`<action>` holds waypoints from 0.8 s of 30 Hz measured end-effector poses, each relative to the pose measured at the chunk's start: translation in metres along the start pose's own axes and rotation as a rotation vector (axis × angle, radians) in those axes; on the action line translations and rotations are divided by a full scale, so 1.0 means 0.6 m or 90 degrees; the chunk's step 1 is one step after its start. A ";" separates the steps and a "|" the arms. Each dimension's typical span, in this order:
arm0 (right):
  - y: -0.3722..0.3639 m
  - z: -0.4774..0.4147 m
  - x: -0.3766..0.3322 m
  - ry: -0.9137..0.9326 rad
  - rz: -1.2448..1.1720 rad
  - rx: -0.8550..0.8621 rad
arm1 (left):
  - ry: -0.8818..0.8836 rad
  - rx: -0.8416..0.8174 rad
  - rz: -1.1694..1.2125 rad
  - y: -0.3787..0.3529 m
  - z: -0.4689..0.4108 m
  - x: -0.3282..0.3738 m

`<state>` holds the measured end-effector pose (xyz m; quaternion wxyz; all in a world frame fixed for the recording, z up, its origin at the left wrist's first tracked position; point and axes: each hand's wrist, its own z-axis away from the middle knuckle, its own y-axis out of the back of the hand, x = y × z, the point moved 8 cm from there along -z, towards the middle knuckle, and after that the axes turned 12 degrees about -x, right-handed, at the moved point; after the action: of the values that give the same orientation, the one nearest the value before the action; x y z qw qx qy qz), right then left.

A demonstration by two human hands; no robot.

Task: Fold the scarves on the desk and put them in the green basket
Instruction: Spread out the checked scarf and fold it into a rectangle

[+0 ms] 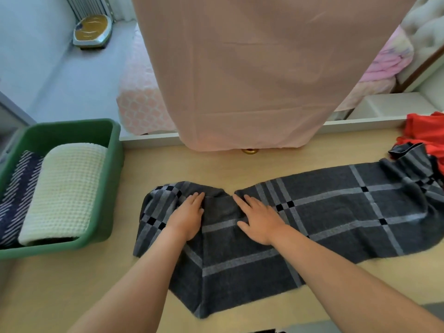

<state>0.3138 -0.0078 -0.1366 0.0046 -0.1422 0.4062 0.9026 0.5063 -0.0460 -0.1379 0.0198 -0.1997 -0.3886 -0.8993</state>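
Both forearms came in from the near edge, w/ the left hand (pixel 186 217) and right hand (pixel 260 221) lying flat, fingers spread, gripping nothing, palms pressed on the grey checked scarf (pixel 324 212). Probably they were smoothing it & pinning it so it wouldn't slide on the desk (pixel 72 284) before a fold. That scarf ran from centre to far right, its left end bunched, right end rumpled beside a red cloth (pixel 425 133). Green basket (pixel 115 188) sat at left, close by, likely for a short carry; a cream folded scarf (pixel 62 193) & a navy striped scarf (pixel 16 195) lay inside, side by side. Pink cloth (pixel 252 68) hung beyond.
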 end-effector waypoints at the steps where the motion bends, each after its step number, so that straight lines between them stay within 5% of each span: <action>1: -0.007 -0.002 0.013 -0.031 0.006 -0.017 | 0.037 -0.017 -0.030 -0.004 0.001 -0.019; 7: 0.014 0.000 0.087 -0.210 -0.001 -0.014 | 0.380 -0.017 -0.112 0.017 0.036 -0.112; 9: 0.028 -0.005 0.070 -0.174 0.013 0.034 | 0.341 0.088 -0.160 0.037 0.034 -0.088; 11: 0.032 -0.012 0.038 -0.131 0.036 0.066 | 0.186 0.204 -0.185 0.049 0.024 -0.042; 14: 0.005 -0.030 0.005 -0.122 -0.020 0.027 | 0.007 0.158 -0.187 0.018 0.003 -0.002; 18: -0.004 -0.057 -0.005 -0.073 -0.032 -0.010 | 0.155 -0.004 -0.159 -0.007 -0.007 -0.072; 22: 0.021 -0.053 -0.015 0.040 -0.083 0.045 | 0.353 -0.003 -0.161 0.037 0.024 -0.124; 24: 0.032 -0.038 -0.018 0.042 -0.052 0.123 | 0.324 0.086 -0.131 0.051 0.031 -0.107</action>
<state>0.3273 -0.0365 -0.1343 0.0420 -0.1870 0.4853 0.8531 0.5777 -0.0617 -0.1293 0.0388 0.0744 -0.4484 -0.8899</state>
